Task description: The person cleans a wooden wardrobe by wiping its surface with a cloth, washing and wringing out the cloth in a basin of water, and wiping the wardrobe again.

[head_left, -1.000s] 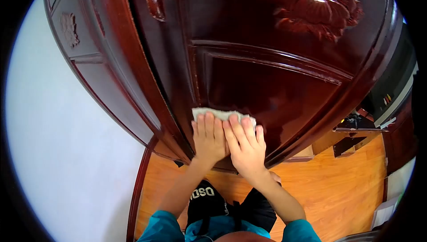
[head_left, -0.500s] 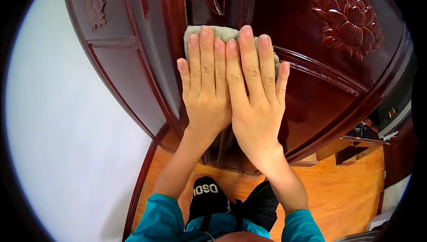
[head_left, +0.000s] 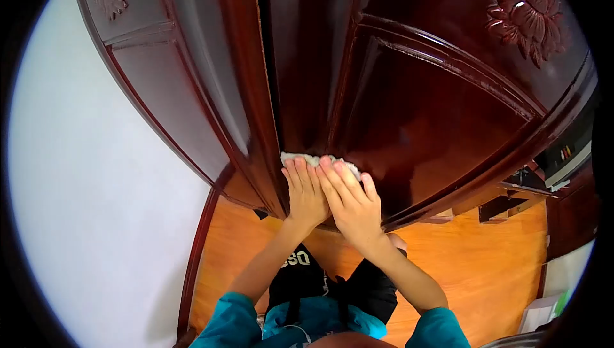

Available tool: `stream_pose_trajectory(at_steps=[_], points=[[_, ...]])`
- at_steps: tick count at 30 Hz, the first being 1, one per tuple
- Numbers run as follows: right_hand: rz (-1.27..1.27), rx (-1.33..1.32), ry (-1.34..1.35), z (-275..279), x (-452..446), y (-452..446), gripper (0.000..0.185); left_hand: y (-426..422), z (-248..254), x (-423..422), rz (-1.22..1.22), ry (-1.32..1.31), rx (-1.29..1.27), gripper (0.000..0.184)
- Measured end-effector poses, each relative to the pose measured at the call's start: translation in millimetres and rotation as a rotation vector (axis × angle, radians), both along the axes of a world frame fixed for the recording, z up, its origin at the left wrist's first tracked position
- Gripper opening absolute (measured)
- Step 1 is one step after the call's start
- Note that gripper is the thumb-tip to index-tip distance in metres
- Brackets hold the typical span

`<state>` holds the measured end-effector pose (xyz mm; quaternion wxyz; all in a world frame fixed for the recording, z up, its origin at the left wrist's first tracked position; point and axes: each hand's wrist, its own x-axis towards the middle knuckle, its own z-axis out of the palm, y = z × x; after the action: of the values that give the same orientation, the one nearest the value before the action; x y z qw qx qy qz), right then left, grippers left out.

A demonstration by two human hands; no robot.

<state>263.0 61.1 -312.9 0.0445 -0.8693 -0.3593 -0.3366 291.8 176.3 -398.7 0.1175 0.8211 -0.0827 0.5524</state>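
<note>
A light-coloured cloth [head_left: 300, 157] is pressed against the lower part of a glossy dark red wooden cabinet door [head_left: 441, 137]. My left hand [head_left: 308, 191] lies flat over the cloth's left part with fingers stretched upward. Beside it, touching along the inner edge, my right hand [head_left: 348, 198] covers the right part, its fingers also extended. Only the cloth's upper edge shows above my fingertips; the rest is hidden under both hands.
A raised carved flower [head_left: 527, 12] decorates the door at upper right. To the left stands a white wall [head_left: 115, 188]. The wooden floor [head_left: 473, 271] runs below, with an open drawer-like compartment [head_left: 505, 207] at right.
Both hands have slid down the door together with the cloth, from near the middle panel to its lower part. The view has tilted, showing more of the lower door.
</note>
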Motion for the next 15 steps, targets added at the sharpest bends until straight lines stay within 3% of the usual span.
stream_pose_trajectory(at_steps=[5, 8, 11, 15], points=[[-0.125, 0.130, -0.167, 92, 5, 10, 0.044, 0, 122, 20, 0.002, -0.207, -0.003, 0.058], [-0.135, 0.206, -0.230, 121, 10, 14, 0.045, 0, 162, 25, 0.103, -0.256, 0.046, 0.056], [-0.120, 0.216, -0.200, 99, 13, 7, 0.047, -3, 144, 24, 0.032, -0.244, 0.028, 0.057], [-0.126, 0.080, -0.041, 2, 0, -35, 0.047, -21, 20, 15, -0.064, -0.116, 0.095, 0.069]])
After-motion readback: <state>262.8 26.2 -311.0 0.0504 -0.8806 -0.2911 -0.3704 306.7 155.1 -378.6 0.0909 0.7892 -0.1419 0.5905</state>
